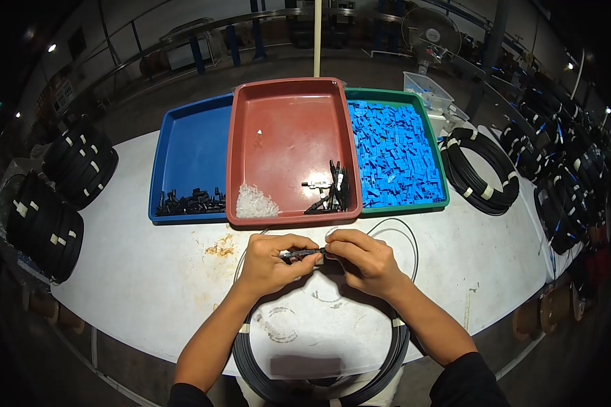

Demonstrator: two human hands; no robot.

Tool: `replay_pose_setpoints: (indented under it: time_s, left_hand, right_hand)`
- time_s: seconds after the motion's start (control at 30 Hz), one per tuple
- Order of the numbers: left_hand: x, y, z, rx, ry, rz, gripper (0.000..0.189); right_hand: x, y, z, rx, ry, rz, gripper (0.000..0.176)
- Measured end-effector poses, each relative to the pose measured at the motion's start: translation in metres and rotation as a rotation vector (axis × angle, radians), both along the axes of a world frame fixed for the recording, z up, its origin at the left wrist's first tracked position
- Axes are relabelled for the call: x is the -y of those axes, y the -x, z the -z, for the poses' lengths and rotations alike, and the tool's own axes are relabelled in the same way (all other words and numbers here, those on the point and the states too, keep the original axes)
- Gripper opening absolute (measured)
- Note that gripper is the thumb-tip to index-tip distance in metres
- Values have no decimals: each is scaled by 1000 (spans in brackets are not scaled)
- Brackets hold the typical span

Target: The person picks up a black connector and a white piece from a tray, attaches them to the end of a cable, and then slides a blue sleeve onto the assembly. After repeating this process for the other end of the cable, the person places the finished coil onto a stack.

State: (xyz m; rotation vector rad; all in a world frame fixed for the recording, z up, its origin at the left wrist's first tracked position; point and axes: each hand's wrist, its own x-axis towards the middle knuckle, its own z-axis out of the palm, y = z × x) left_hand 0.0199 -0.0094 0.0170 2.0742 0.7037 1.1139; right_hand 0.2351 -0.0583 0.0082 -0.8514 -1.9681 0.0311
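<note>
My left hand (276, 260) is closed around a slim black connector (297, 255), held level just above the table with thumb and fingers. My right hand (366, 261) pinches at the connector's right end, its fingertips almost touching those of the left; what exactly lies between them is partly hidden. A thin black cable (415, 245) loops out beside my right hand, and its end goes out of sight behind the fingers. Below my hands a coil of black cable (246, 349), tied with white bands, hangs over the table's front edge toward my lap.
Ahead stand a blue tray (195, 139) with black parts, a red tray (292, 129) with small clear pieces and black connectors, and a green tray (431, 129) full of blue clips. Cable coils (478, 169) lie at right; more stacked coils (44, 227) stand at left.
</note>
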Motion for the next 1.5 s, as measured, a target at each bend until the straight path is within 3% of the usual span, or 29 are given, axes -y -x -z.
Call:
replay_pose_setpoints:
  time_s: [0.2, 0.27, 0.3, 0.4, 0.5, 0.57, 0.63, 0.67, 0.73, 0.77, 0.83, 0.87, 0.9, 0.97, 1.0, 1.07, 1.2, 1.27, 1.3, 1.37, 1.5]
  left_hand:
    - [-1, -3, 4, 22, 138, 32, 20]
    - [-2, -4, 5, 18, -163, -41, 24]
    - [-3, -3, 3, 19, -164, -42, 24]
    - [-11, 1, -1, -1, -658, 6, 26]
    - [-17, 8, -1, -91, -851, 63, 26]
    - [-14, 6, 0, -82, -837, 56, 23]
    - [-12, 6, 4, -16, -555, 52, 16]
    - [-9, 6, 4, -16, -557, 52, 16]
    - [-2, 6, 3, -3, -136, 20, 11]
    - [0, 5, 3, -2, -137, 22, 11]
    - [2, 3, 3, 65, 294, 75, 6]
    - [4, 3, -1, 101, 374, 97, 5]
    - [4, 2, 0, 101, 375, 97, 5]
    - [2, 1, 3, 45, 86, 68, 5]
    - [2, 1, 3, 44, 87, 68, 5]
    - [0, 0, 3, -22, -217, 77, 6]
    - [-3, -2, 2, 20, -368, 51, 8]
    - [0, -1, 3, 46, -262, 29, 9]
    - [1, -1, 1, 47, -262, 27, 9]
    - [3, 0, -3, 106, -123, 0, 10]
    - [3, -2, 2, 165, -41, 63, 11]
  right_hand:
    - [-6, -1, 3, -58, 16, -23, 34]
    - [-5, -1, 2, -84, 61, -26, 29]
    - [-5, 0, 1, -109, 106, -32, 25]
    - [0, 2, -4, -157, 206, 6, 17]
    - [0, -1, -5, -137, 295, -43, 14]
    - [1, -1, -6, -153, 290, -46, 14]
    - [-1, 0, -5, -168, 284, -53, 14]
    - [-4, -1, -1, -126, 171, -70, 16]
    - [-5, -3, 0, -83, 60, -84, 17]
    - [-6, -5, -2, 11, -41, -76, 20]
    - [-7, -7, -2, 103, -140, -65, 23]
    - [-7, -7, -2, 132, -198, -59, 24]
    - [-7, -7, -3, 160, -256, -53, 25]
    - [-4, -5, -4, 185, -217, -55, 21]
    - [-4, -4, 1, 76, -21, -68, 16]
    - [4, 0, -3, -124, 439, -56, 9]
    - [3, 0, -3, -279, 591, -117, 9]
    - [2, 1, -1, -155, 315, -79, 15]
    - [1, 1, -2, -154, 316, -81, 15]
    - [-3, 0, -4, 30, -98, -76, 15]
    - [-2, 1, -10, 146, -286, -15, 16]
